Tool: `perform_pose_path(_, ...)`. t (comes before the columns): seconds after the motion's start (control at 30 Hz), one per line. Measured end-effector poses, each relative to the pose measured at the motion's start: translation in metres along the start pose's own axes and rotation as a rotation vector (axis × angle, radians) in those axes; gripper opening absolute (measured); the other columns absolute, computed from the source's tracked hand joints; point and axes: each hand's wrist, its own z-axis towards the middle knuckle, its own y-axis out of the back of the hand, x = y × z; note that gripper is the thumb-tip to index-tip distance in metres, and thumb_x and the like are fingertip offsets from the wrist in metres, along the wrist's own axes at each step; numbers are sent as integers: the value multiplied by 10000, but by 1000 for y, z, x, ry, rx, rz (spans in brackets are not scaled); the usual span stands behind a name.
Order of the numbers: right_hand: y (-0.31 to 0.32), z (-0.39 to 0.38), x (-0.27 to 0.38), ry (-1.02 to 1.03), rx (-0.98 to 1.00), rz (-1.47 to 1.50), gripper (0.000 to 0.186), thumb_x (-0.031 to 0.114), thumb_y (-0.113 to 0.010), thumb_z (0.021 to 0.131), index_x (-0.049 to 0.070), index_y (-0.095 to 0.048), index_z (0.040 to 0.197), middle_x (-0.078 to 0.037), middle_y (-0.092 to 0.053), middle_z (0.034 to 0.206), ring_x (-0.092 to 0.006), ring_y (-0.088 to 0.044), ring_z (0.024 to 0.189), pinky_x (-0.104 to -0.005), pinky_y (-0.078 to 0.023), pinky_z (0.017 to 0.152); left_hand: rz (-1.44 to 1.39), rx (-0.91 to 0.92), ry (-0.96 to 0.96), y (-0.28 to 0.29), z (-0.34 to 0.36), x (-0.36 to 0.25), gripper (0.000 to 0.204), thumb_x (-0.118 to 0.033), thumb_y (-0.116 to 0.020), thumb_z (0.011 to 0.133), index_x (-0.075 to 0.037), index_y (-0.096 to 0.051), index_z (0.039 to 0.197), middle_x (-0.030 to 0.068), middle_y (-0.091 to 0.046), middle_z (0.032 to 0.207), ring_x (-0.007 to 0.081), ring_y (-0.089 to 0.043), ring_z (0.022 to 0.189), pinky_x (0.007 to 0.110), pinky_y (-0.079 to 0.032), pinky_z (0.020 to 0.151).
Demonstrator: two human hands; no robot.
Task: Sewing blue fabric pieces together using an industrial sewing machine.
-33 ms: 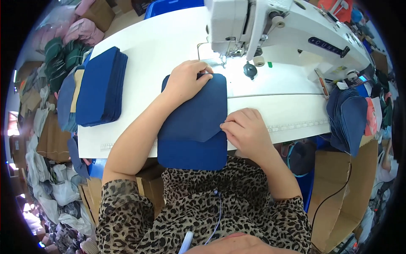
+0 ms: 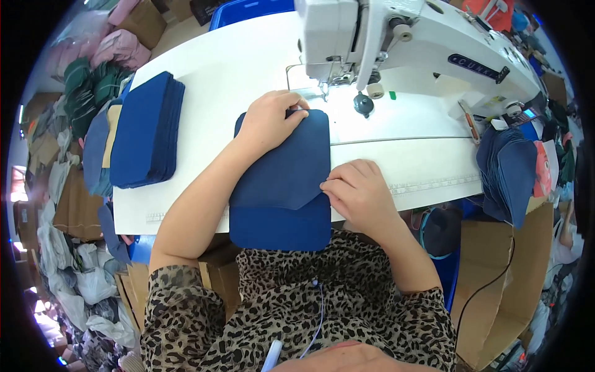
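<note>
The left hand point(image 2: 269, 121) pinches the far edge of the dark blue panel point(image 2: 282, 170); the right hand point(image 2: 358, 193) holds its near right edge between thumb and fingertips. The panel lies over a brighter blue piece point(image 2: 282, 229) that overhangs the near edge of the white table point(image 2: 217, 56). Both layers appear light, pliable and liable to slip; edges and corners seem the soundest grip. Beyond stands the sewing machine point(image 2: 334, 37); leftward, a blue stack point(image 2: 145, 133).

Your pointed cloth piece point(image 2: 282, 167) is dull navy, the rounded cloth panel point(image 2: 279, 230) royal blue, your fabric top point(image 2: 276, 270) black-and-tan leopard-spotted.
</note>
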Motion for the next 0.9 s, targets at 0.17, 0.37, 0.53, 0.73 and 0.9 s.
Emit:
perform_pose_path(0.17,2,-1,-1,-4,-2,-2,167,77,-747,738,106,-652,872,-4,-577,905,-202,-569,882,-360,-451,846,-17,36,43,1,2,-3,129,-151,-691,852,-67,-735,939,103,-701,888,270,-657,878,375,-523,817)
perform_pose_path(0.37,1,0,-2,-18,-3,2,151,83,-753,750,102,-652,861,-6,-578,905,-199,-568,887,-359,-450,849,-12,13,16,1,1,-5,138,-152,-700,854,-71,-728,962,99,-696,915,256,-654,890,370,-524,829)
perform_pose_path(0.53,1,0,-2,-18,-3,11,140,83,-752,760,98,-660,864,-6,-585,909,-200,-573,895,-361,-450,849,-11,6,-7,0,1,-1,134,-145,-699,856,-64,-719,960,100,-689,894,253,-651,877,371,-524,823)
perform_pose_path(0.73,1,0,-2,-27,2,13,136,86,-751,760,94,-662,863,-7,-590,922,-203,-573,905,-365,-448,859,-19,13,-4,-2,1,-1,129,-99,-689,857,-72,-714,980,95,-660,865,242,-647,841,343,-525,793)
perform_pose_path(0.9,2,1,0,-67,18,23,147,74,-755,749,89,-677,872,-18,-608,929,-224,-583,908,-373,-453,856,20,-128,-105,-9,-1,2,98,-105,-706,828,-77,-713,921,82,-677,947,268,-627,876,384,-513,814)
